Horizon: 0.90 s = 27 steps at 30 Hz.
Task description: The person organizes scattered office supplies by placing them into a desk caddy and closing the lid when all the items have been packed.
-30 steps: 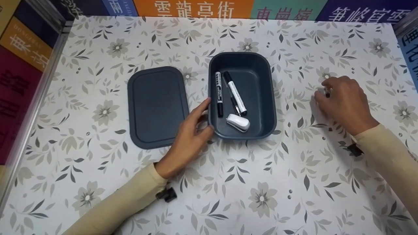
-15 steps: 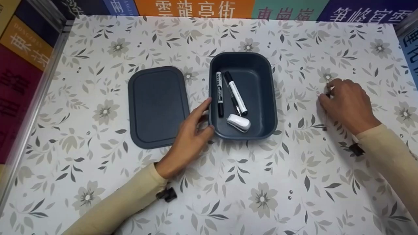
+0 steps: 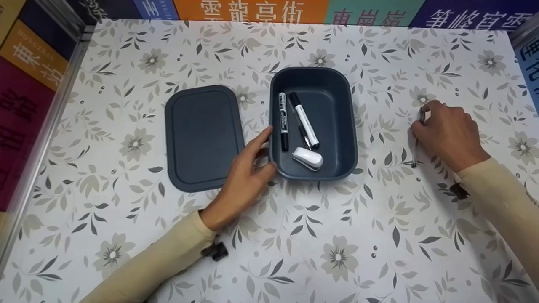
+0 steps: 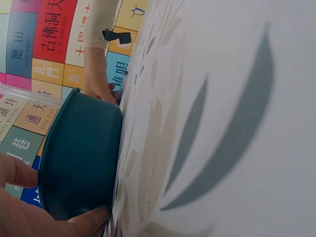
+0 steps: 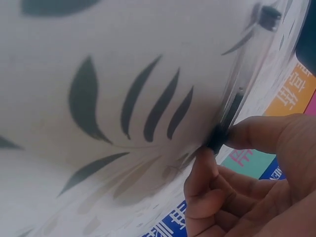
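Observation:
My right hand pinches a clear-barrelled pen by its dark end, between thumb and index finger. In the head view the pen slants toward the near side, right of the box, low over the tablecloth. A dark blue-grey open box stands upright in the middle. Against its left wall my left hand rests with extended fingers, thumb and fingertips touching the outside. Inside lie a black-and-white marker, a white marker with black cap, a thin pen partly hidden beside it, and a small white rounded object.
The box's flat dark lid lies on the table left of the box, close to my left hand. A white tablecloth with grey leaves and flowers covers the table. Colourful panels with large characters border the far and side edges.
My right hand has shifted slightly right; more of the pen now shows below its fingers, with its near end pointing toward me. The left hand and the box have stayed put.

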{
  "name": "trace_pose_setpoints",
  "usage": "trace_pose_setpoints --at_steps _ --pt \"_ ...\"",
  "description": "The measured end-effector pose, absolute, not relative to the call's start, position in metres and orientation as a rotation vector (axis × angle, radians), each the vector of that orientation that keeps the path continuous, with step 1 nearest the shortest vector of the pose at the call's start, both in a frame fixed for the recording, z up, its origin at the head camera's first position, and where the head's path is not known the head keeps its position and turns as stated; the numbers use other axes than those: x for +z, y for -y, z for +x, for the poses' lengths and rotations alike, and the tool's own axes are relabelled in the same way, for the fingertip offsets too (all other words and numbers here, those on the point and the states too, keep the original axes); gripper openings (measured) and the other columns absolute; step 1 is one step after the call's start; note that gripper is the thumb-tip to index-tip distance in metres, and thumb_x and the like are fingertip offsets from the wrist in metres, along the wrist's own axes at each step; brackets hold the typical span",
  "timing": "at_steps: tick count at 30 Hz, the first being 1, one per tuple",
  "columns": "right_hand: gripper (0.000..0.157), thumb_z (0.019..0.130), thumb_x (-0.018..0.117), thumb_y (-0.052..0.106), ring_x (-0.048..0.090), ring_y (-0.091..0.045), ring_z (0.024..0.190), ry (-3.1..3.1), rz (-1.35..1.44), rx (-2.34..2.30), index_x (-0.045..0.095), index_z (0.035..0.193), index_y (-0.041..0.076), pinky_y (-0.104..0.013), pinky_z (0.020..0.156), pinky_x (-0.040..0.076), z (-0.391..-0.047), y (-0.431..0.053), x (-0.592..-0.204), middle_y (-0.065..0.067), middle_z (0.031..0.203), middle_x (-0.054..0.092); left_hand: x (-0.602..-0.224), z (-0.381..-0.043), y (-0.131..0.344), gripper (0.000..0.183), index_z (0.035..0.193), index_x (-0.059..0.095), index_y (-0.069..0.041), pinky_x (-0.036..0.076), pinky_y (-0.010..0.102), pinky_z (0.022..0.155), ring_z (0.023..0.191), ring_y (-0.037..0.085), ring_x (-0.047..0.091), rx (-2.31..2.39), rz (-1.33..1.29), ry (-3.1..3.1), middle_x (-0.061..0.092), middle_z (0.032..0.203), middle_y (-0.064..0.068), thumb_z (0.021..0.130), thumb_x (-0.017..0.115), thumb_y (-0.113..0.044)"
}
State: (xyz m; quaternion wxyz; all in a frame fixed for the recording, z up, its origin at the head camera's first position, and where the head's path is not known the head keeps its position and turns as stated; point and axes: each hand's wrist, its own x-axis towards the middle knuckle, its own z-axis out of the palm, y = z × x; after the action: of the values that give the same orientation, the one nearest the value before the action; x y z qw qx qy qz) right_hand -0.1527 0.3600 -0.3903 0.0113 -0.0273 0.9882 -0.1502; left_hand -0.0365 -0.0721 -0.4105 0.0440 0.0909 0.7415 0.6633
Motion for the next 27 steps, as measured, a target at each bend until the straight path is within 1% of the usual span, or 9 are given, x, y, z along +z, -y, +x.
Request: trace_pose_setpoints --at_steps 5,8,11,15,19,22,24,27 --pt "0.033 0.096 0.06 0.014 0.061 -0.044 0.072 -3.075 -0.078 -0.46 0.067 0.119 -0.008 -0.048 0.055 0.04 -0.152 -0.359 -0.39 -0.028 0.087 0.072 -0.411 -0.037 0.072 0.078 0.172 0.037 -0.011 0.058 0.04 0.11 0.141 0.027 0.062 2.027 0.275 -2.264 0.05 0.166 0.014 0.099 0.059 0.002" --pt "0.035 0.096 0.06 0.012 0.062 -0.043 0.073 -3.087 -0.108 -0.476 0.068 0.122 -0.01 -0.046 0.055 0.04 -0.151 -0.357 -0.389 -0.029 0.088 0.074 -0.411 -0.036 0.072 0.078 0.172 0.037 -0.011 0.057 0.039 0.11 0.141 0.027 0.062 2.025 0.273 -2.262 0.05 0.167 0.013 0.099 0.059 0.002" --pt "0.039 0.096 0.061 0.011 0.065 -0.042 0.074 -3.094 -0.139 -0.508 0.069 0.127 -0.011 -0.043 0.055 0.039 -0.15 -0.354 -0.386 -0.031 0.092 0.075 -0.41 -0.036 0.071 0.078 0.173 0.037 -0.011 0.059 0.038 0.108 0.141 0.028 0.062 2.024 0.269 -2.256 0.05 0.166 0.013 0.099 0.059 0.002" --pt "0.04 0.098 0.061 0.011 0.068 -0.042 0.077 -3.097 -0.172 -0.545 0.068 0.131 -0.009 -0.042 0.057 0.04 -0.148 -0.344 -0.379 -0.031 0.097 0.077 -0.41 -0.035 0.071 0.079 0.173 0.037 -0.012 0.062 0.038 0.103 0.14 0.026 0.063 2.019 0.254 -2.253 0.051 0.165 0.012 0.099 0.06 0.002" --pt "0.038 0.098 0.061 0.009 0.069 -0.039 0.076 -3.115 -0.249 -0.571 0.069 0.132 -0.007 -0.041 0.058 0.042 -0.146 -0.331 -0.371 -0.028 0.095 0.079 -0.41 -0.035 0.072 0.079 0.173 0.037 -0.014 0.062 0.038 0.102 0.14 0.025 0.063 2.024 0.237 -2.244 0.05 0.166 0.01 0.099 0.06 0.001" --pt "0.038 0.097 0.061 0.008 0.07 -0.037 0.076 -3.136 -0.318 -0.57 0.07 0.132 -0.007 -0.042 0.059 0.043 -0.145 -0.32 -0.365 -0.024 0.091 0.079 -0.41 -0.035 0.072 0.079 0.173 0.037 -0.013 0.06 0.039 0.105 0.14 0.027 0.062 2.041 0.249 -2.236 0.049 0.167 0.012 0.099 0.06 0.003" --pt "0.039 0.097 0.061 0.008 0.069 -0.037 0.076 -3.148 -0.363 -0.563 0.071 0.132 -0.007 -0.045 0.059 0.044 -0.144 -0.313 -0.362 -0.022 0.088 0.079 -0.41 -0.036 0.072 0.078 0.173 0.037 -0.012 0.059 0.04 0.106 0.14 0.029 0.063 2.048 0.258 -2.235 0.049 0.167 0.012 0.099 0.059 0.003" --pt "0.038 0.097 0.061 0.008 0.07 -0.04 0.081 -3.154 -0.408 -0.561 0.072 0.131 -0.006 -0.049 0.061 0.045 -0.142 -0.303 -0.359 -0.019 0.086 0.079 -0.41 -0.036 0.071 0.079 0.173 0.037 -0.012 0.058 0.04 0.108 0.14 0.03 0.063 2.055 0.266 -2.229 0.049 0.167 0.013 0.099 0.059 0.004"
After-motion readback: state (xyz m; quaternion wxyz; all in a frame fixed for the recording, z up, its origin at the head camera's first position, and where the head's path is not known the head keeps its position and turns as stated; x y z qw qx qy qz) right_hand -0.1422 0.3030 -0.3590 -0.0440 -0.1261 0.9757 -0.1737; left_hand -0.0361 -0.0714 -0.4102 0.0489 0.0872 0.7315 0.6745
